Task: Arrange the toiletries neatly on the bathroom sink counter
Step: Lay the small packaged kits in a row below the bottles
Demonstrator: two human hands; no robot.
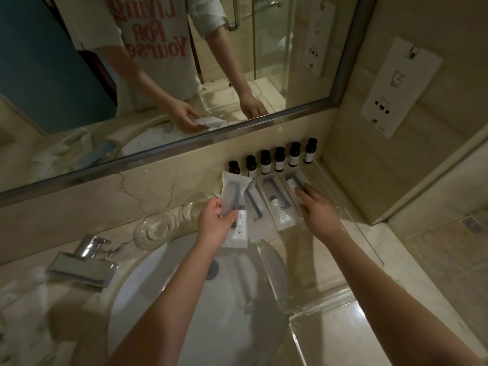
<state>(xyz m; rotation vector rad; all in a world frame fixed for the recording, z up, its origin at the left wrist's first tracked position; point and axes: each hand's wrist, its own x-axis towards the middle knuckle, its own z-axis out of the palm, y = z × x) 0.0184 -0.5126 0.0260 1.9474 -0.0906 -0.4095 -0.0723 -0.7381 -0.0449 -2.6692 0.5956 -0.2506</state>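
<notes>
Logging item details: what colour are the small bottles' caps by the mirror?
Black caps on the small bottles, clearest in the head view.

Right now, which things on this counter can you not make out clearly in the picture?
- Head view, small bottles: label print too small to read.
- Rightmost packet: near end covered by the right hand.
- Second packet: partly behind the packet held by the left hand.
- White cloth at the left edge: blurred and cut off.

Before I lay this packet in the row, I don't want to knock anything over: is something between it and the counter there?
Partly. The left hand holds the packet over the leftmost flat packet, covering it. Two glasses stand close on its left. The right hand rests on the far-right packet.
</notes>
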